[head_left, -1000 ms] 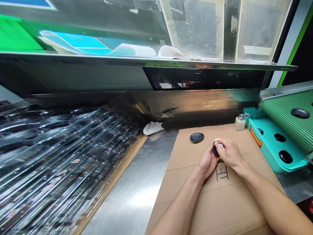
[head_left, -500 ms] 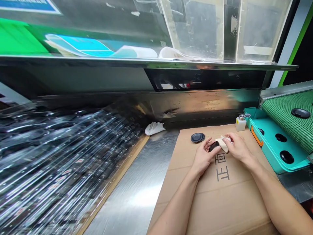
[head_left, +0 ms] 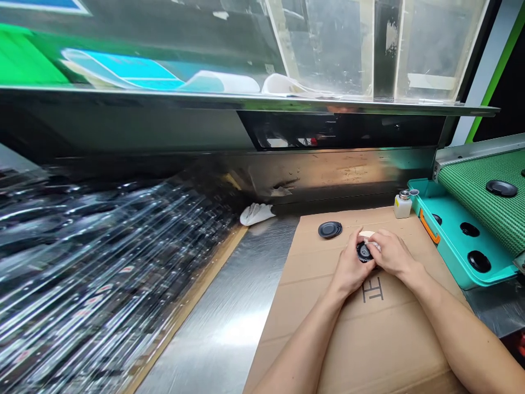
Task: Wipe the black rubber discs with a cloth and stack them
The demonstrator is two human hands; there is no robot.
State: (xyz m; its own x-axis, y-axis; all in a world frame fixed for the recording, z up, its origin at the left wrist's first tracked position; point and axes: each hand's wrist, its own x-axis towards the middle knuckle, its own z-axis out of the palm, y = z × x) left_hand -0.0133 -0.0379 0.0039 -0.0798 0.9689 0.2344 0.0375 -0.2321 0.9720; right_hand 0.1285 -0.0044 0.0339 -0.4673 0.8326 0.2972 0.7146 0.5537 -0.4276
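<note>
My left hand (head_left: pixel 348 269) is closed around the edge of a small round black plastic part (head_left: pixel 363 253), which it holds tilted above the cardboard. My right hand (head_left: pixel 391 253) is closed on a crumpled white cloth (head_left: pixel 376 245), its fingertips pressed to the inner face of the part. Just behind the fingers shows a beige pad (head_left: pixel 366 234), mostly hidden by my hands. To the left, apart from my hands, lies a short stack of round black parts (head_left: pixel 330 230) on the cardboard sheet (head_left: pixel 295 306).
A small white pump bottle (head_left: pixel 402 205) stands beside a teal tray (head_left: pixel 453 268) holding several black parts. A green conveyor belt (head_left: pixel 484 175) at the right carries another part (head_left: pixel 501 188). Plastic-wrapped goods (head_left: pixel 102 273) fill the left, near a white glove (head_left: pixel 257 214).
My right hand has moved from the beige pad onto the black part, bringing the white cloth with it. My left hand has turned the part so its inner face shows.
</note>
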